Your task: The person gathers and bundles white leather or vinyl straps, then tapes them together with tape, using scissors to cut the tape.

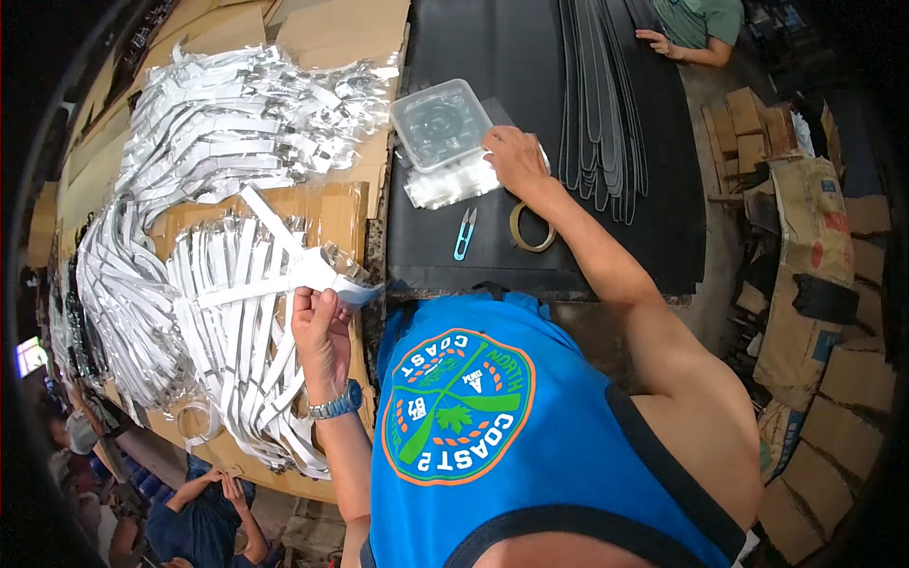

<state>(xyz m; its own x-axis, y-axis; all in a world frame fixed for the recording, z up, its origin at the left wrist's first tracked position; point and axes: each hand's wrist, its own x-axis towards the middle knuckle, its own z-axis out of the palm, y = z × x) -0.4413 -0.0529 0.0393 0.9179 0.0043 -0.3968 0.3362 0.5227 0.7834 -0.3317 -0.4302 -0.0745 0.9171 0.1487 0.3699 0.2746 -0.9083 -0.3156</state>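
Observation:
My left hand (322, 333), with a wristwatch, is closed on a white belt (251, 292) with a metal buckle end. The belt lies partly across a pile of similar white belts (227, 327). My right hand (517, 159) has its fingers bent at the edge of a stack of clear plastic bags (445, 185) and seems to pinch a bag; its fingertips are partly hidden. A clear plastic container (440, 125) sits on the bags, touching or close to those fingers. Thread snips (465, 234) with blue handles and a roll of tape (532, 227) lie nearer to me.
More white belts in clear wrapping (237, 118) cover the cardboard at left. Long dark straps (598, 114) lie on the black tabletop (426, 256). A person in green (701, 24) rests a hand at the far right edge. Cardboard boxes (814, 483) stand at right.

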